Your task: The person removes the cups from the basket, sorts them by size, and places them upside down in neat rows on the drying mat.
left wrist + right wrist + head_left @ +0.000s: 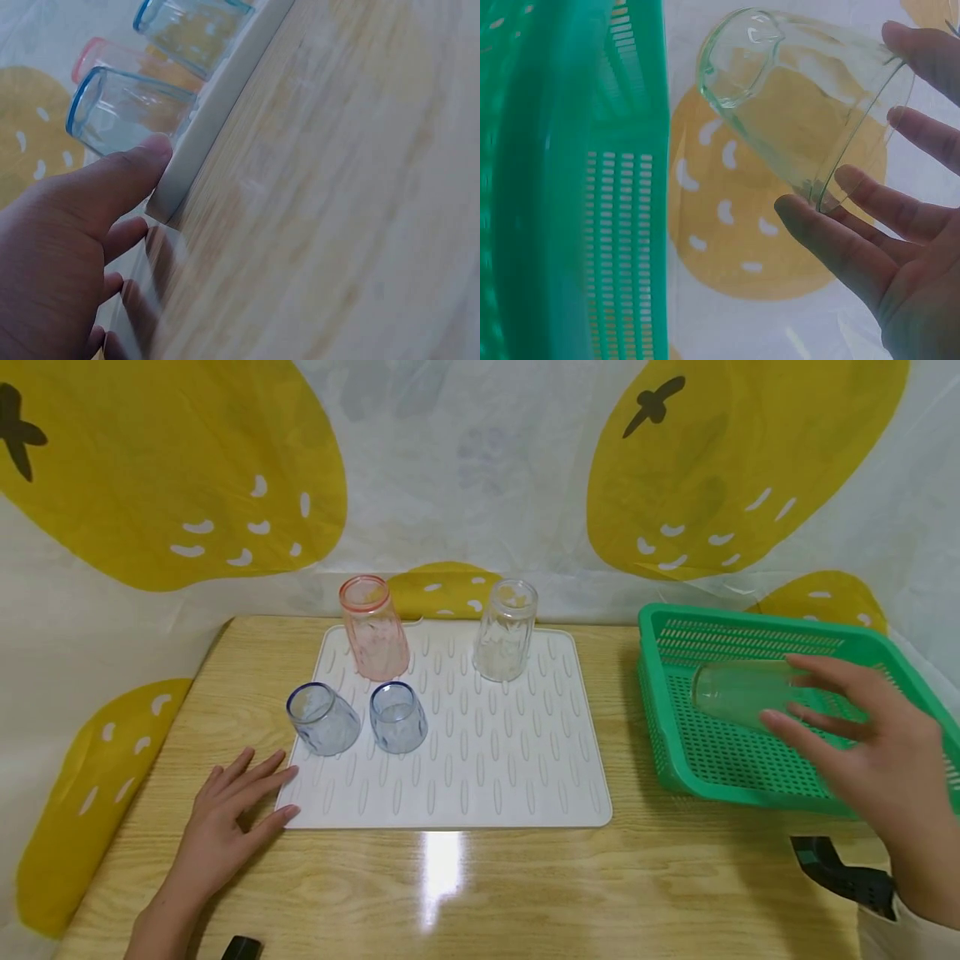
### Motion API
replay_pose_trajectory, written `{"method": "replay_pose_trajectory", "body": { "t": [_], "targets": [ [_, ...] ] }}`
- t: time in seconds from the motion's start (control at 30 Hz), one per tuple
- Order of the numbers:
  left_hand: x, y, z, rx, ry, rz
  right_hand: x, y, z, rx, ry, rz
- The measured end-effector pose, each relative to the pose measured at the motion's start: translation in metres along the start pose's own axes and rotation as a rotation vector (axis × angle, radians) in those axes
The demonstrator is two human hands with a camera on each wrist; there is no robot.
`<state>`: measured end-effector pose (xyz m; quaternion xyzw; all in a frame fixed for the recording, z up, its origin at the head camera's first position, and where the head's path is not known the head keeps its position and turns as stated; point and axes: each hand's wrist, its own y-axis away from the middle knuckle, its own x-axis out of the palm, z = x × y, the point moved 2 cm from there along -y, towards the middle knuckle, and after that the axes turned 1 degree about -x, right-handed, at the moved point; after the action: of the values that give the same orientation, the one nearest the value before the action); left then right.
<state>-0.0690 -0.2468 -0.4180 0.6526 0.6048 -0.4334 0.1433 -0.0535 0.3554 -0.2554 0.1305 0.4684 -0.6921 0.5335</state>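
Observation:
My right hand (877, 735) holds a clear drinking glass (738, 692) by one end, over the green basket (678, 768). In the right wrist view, fingertips and thumb surround the end of the tilted glass (795, 112). At the left front corner of a white ridged drying mat (517, 785), my left hand (225, 814) rests with fingers spread, thumb touching its edge. On the mat stand two short blue-rimmed glasses (324, 720) at the left, a taller pink glass (375, 631) and a tall clear glass (506, 633) at the back.
The mat lies on a wood-grain table (360, 893). The basket's perforated walls stand at the table's right. Behind the table hangs a white sheet (465, 468) with yellow fruit prints. Black straps show near both wrists.

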Motion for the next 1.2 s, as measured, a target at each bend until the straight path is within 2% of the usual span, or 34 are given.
{"method": "replay_pose_trajectory", "body": {
  "t": [0.23, 0.4, 0.47, 0.57, 0.7, 0.77, 0.93, 1.2],
  "targets": [
    [-0.007, -0.003, -0.003, 0.023, 0.025, -0.019, 0.012, -0.005, 0.012, -0.103, -0.043, 0.008],
    [-0.015, -0.008, -0.013, 0.118, -0.037, -0.061, 0.022, -0.007, 0.019, -0.16, -0.081, 0.025],
    [-0.019, -0.01, -0.021, 0.161, -0.048, -0.082, 0.026, -0.007, 0.022, -0.186, -0.109, 0.03],
    [-0.023, -0.016, -0.036, 0.243, -0.019, -0.15, 0.032, -0.008, 0.027, -0.226, -0.192, 0.017],
    [-0.025, -0.028, -0.065, 0.367, 0.083, -0.249, 0.043, -0.01, 0.038, -0.281, -0.289, 0.0],
    [-0.025, -0.034, -0.08, 0.404, 0.16, -0.271, 0.048, -0.011, 0.044, -0.311, -0.311, -0.006],
    [-0.019, -0.045, -0.108, 0.422, 0.306, -0.254, 0.06, -0.012, 0.053, -0.349, -0.339, 0.0],
    [-0.003, -0.055, -0.127, 0.49, 0.398, -0.188, 0.085, -0.009, 0.058, -0.387, -0.32, 0.057]
  ]
}}
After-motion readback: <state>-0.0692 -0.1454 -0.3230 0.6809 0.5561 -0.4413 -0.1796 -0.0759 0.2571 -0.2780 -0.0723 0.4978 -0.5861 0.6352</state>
